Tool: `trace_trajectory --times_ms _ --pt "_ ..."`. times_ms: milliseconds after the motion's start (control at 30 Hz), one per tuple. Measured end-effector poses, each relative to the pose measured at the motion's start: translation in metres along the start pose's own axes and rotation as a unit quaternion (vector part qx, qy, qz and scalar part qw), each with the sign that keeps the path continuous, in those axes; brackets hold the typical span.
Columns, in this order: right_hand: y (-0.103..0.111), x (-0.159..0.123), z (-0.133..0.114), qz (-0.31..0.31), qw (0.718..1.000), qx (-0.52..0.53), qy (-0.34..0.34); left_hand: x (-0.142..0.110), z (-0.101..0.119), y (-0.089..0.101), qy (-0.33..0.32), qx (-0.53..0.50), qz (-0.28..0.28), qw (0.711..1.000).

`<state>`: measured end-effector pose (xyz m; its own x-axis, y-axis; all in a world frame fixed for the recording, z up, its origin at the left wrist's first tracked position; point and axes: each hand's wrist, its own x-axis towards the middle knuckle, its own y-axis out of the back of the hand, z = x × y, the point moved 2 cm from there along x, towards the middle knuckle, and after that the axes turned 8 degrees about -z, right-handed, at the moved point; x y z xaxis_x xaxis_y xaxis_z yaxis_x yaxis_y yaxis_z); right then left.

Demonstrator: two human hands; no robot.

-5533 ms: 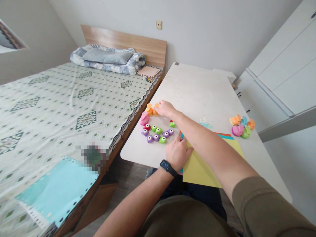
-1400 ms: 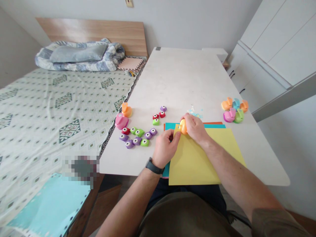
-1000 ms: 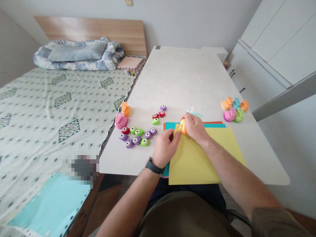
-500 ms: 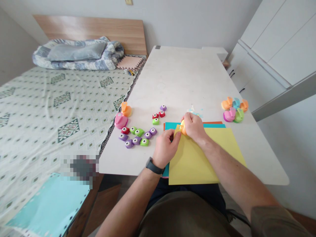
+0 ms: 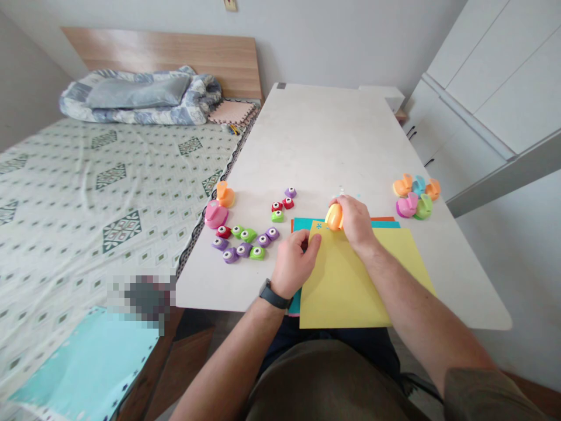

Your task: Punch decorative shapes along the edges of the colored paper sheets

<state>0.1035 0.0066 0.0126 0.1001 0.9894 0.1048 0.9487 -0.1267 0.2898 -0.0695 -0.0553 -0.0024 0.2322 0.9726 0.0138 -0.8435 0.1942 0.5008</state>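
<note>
My right hand [image 5: 356, 220] is closed around an orange paper punch [image 5: 335, 216], held just past the far left corner of a yellow sheet [image 5: 355, 280]. A small star-shaped hole [image 5: 318, 225] shows in that corner, with teal paper under it. My left hand [image 5: 293, 264], with a black watch on the wrist, has its fingers curled and presses on the yellow sheet's left edge. The yellow sheet lies on a stack of teal and orange sheets [image 5: 302, 223] at the near edge of the white table [image 5: 319, 140].
Several small purple, green and red punches [image 5: 245, 240] lie left of the paper, with a pink punch [image 5: 215, 214] and an orange punch [image 5: 225, 194] by the table's left edge. A cluster of larger coloured punches [image 5: 415, 196] sits right. A bed [image 5: 87, 193] adjoins the table's left side; white cabinets [image 5: 495, 88] stand right.
My right hand has lifted the orange punch off the yellow sheet's corner and moved it slightly away to the right, uncovering a small punched hole. My left hand has stayed in place.
</note>
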Motion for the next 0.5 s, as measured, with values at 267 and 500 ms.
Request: trace_trajectory --times_ms 267,500 --pt "0.023 0.009 0.000 0.097 0.994 0.049 -0.020 0.000 -0.001 0.000 -0.009 0.001 0.003 1.000" --pt "0.047 0.011 -0.007 0.115 0.993 0.037 0.000 0.000 0.000 0.001 -0.008 0.003 0.004 1.000"
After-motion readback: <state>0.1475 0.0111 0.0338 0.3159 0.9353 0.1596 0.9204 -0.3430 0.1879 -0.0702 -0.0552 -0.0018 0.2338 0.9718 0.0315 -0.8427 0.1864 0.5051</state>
